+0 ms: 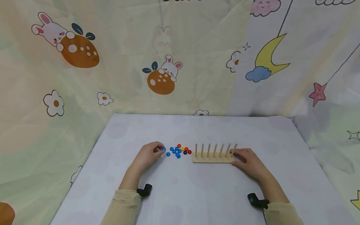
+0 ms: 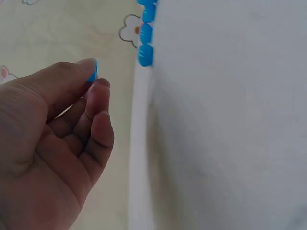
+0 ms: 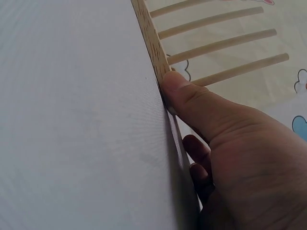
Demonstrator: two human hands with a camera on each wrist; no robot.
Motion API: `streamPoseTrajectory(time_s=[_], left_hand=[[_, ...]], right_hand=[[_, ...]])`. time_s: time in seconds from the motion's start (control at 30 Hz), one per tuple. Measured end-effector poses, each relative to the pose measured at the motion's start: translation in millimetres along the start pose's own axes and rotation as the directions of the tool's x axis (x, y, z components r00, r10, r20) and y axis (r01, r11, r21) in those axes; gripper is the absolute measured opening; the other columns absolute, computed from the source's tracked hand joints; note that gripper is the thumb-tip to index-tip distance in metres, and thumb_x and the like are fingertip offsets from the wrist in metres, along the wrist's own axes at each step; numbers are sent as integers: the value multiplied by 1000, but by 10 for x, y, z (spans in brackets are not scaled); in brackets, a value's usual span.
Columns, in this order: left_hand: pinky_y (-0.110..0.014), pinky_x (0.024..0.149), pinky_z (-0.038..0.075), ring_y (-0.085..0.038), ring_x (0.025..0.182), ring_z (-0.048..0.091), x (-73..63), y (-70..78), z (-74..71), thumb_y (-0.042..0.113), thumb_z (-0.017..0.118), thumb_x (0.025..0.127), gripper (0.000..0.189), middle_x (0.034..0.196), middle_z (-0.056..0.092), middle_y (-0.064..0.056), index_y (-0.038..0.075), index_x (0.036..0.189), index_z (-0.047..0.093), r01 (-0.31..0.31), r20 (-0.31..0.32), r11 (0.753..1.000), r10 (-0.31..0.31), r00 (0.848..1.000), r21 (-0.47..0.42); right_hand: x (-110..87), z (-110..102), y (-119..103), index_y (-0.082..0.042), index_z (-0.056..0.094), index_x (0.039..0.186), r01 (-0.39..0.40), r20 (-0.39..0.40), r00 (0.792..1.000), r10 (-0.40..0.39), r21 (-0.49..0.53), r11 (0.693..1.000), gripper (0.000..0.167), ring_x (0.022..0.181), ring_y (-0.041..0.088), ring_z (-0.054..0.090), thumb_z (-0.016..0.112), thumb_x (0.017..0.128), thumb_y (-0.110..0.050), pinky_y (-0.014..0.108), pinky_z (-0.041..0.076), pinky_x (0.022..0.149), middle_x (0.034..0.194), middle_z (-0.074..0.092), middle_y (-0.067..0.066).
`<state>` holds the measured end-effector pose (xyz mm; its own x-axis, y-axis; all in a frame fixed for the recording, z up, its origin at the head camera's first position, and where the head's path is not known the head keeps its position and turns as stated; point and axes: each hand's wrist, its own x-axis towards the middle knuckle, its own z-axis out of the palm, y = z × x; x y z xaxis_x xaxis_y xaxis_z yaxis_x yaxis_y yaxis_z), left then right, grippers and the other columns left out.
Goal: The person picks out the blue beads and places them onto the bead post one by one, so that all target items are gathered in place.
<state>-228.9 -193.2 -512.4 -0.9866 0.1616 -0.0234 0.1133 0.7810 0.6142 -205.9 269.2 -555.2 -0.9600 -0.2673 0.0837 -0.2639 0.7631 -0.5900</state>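
The rack [image 1: 213,159] sits on the worktop [image 1: 206,199] near its middle: a flat, narrow bar of pale wood, its near edge flecked with short dark grain marks. Its long axis runs left to right across the worktop. Seven slim, straight, round pegs [image 1: 208,150] rise in a single row along it, their tips pointing up.

The right hand [image 1: 248,161] grips the rack's right end, thumb on the near corner and fingers at the far side by the last peg. The left hand [image 2: 57,124] pinches a blue bead [image 2: 93,73] between thumb and forefinger, its other fingers curled loosely.

Between that hand and the rack's left end lie small, round, glossy beads [image 1: 174,151], barrel-shaped from the side: mostly blue, with red and orange-red, one yellow and one dark. A red one lies just beside the bar.

White cloth with faint pale spots covers the worktop. Behind hangs a softly creased fabric backdrop [image 1: 196,80] printed with rabbits, flowers and a moon.
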Motion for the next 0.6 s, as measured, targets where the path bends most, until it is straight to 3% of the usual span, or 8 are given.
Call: streamPoseTrajectory(time_s=[0.3,0.6], left_hand=[[-30,75,52,-14,86,59,47,323,-189,32,71,92,19,93,67,8,27,110,69,-76,15,992,78,997,-97],[-31,78,54,-15,89,61,133,608,-187,34,70,93,20,95,67,9,28,111,69,-127,44,972,138,989,-199]], right_hand=[[2,-19,-17,-24,61,132,-6,10,1000,6,15,1000,51,128,35,46,72,87,-45,63,35,105,134,57,10],[-2,-23,-26,-24,62,131,-10,7,1000,10,22,1000,50,126,34,47,74,86,-43,62,36,104,133,57,10]])
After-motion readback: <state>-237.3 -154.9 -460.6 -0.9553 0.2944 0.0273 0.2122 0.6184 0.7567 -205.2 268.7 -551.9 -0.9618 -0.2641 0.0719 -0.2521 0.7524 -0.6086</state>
